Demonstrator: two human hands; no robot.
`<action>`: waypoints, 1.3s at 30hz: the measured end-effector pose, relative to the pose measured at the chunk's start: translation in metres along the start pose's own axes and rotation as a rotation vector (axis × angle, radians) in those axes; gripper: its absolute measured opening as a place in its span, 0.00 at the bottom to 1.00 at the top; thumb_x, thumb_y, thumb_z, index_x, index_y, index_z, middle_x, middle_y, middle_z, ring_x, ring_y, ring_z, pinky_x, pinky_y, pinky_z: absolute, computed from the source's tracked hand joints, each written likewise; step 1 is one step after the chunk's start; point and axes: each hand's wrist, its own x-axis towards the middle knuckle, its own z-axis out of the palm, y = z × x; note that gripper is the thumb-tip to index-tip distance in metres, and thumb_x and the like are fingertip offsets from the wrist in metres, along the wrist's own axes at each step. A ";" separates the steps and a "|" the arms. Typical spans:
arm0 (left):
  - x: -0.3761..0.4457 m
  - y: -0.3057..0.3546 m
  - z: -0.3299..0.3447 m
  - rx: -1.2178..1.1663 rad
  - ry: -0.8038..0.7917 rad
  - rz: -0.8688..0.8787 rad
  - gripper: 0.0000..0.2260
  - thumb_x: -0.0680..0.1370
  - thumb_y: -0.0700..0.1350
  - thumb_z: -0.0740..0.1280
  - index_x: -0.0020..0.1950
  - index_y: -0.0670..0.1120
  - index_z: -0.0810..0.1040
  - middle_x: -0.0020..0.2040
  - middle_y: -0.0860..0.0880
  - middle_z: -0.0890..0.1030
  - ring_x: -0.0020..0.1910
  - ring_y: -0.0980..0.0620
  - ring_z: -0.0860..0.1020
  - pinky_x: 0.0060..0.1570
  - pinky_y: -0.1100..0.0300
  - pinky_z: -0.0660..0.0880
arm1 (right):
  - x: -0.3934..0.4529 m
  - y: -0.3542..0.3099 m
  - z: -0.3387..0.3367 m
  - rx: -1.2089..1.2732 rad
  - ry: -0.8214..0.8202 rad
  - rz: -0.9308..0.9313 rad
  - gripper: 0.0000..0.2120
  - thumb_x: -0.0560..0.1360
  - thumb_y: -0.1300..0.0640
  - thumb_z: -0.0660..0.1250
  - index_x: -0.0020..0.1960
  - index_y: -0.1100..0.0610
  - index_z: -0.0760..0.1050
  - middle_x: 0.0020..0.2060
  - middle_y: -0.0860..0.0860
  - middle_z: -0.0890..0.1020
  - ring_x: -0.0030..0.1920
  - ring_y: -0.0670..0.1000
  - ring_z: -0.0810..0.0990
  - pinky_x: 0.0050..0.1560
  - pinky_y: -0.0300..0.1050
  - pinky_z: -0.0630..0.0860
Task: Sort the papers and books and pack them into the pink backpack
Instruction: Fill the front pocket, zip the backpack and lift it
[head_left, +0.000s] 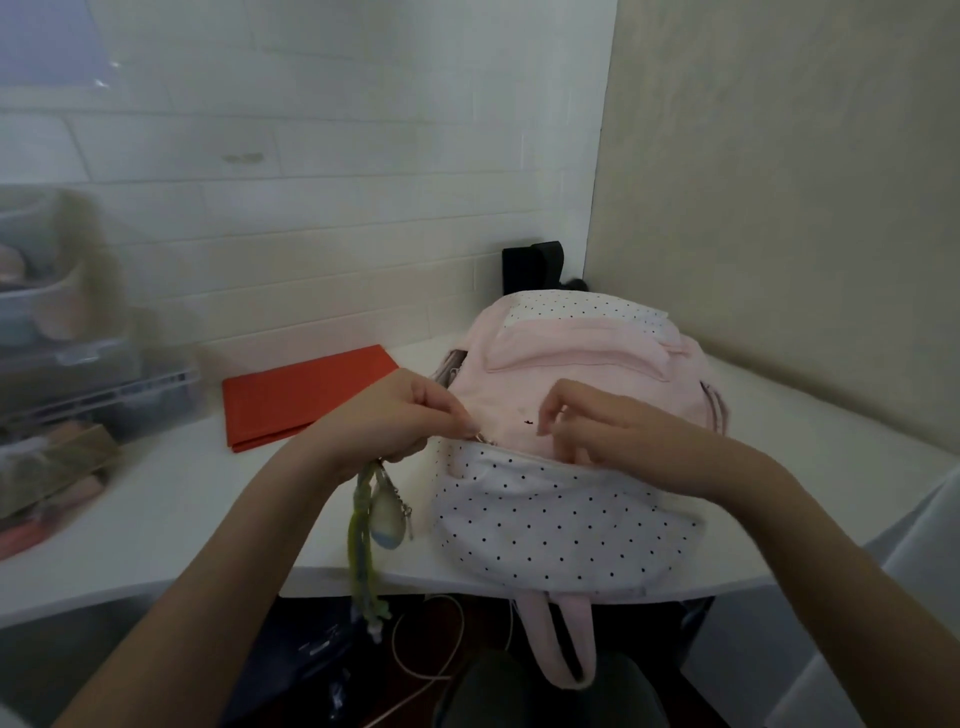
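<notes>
A pink backpack (582, 374) with white dotted panels lies on the white desk (166, 519), its top toward me and its carry loop hanging over the front edge. My left hand (410, 421) pinches the zipper pull at the left end of the zip; green and pale charms (371, 525) dangle from it. My right hand (597, 431) rests on the bag by the zip line, its fingers curled against the fabric. Left of the bag lies a flat red folder (301, 397).
Clear plastic storage boxes (62, 332) with mixed items stand at the desk's left end. A black object (532, 265) stands against the tiled wall behind the bag. A beige partition closes the right side. Cables and a dark chair show below the desk edge.
</notes>
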 end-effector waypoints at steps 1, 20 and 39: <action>0.001 0.002 0.002 0.002 0.000 0.003 0.06 0.73 0.45 0.71 0.40 0.43 0.84 0.20 0.54 0.65 0.20 0.57 0.58 0.21 0.66 0.56 | 0.008 -0.003 0.008 -0.107 0.017 0.004 0.14 0.73 0.35 0.56 0.45 0.45 0.68 0.35 0.42 0.78 0.35 0.43 0.73 0.38 0.43 0.70; 0.041 -0.012 -0.030 -0.083 0.184 -0.108 0.17 0.51 0.51 0.80 0.35 0.45 0.85 0.20 0.52 0.66 0.21 0.55 0.59 0.24 0.65 0.55 | 0.014 -0.025 0.018 -0.852 0.111 -0.127 0.22 0.79 0.37 0.46 0.31 0.49 0.54 0.28 0.45 0.64 0.29 0.47 0.63 0.32 0.46 0.58; 0.037 -0.034 -0.020 0.610 -0.065 0.087 0.17 0.78 0.52 0.64 0.29 0.53 0.72 0.27 0.56 0.68 0.27 0.60 0.66 0.31 0.64 0.63 | 0.064 -0.009 0.051 -0.533 -0.122 0.146 0.31 0.69 0.27 0.49 0.40 0.54 0.74 0.35 0.49 0.79 0.36 0.50 0.76 0.35 0.43 0.70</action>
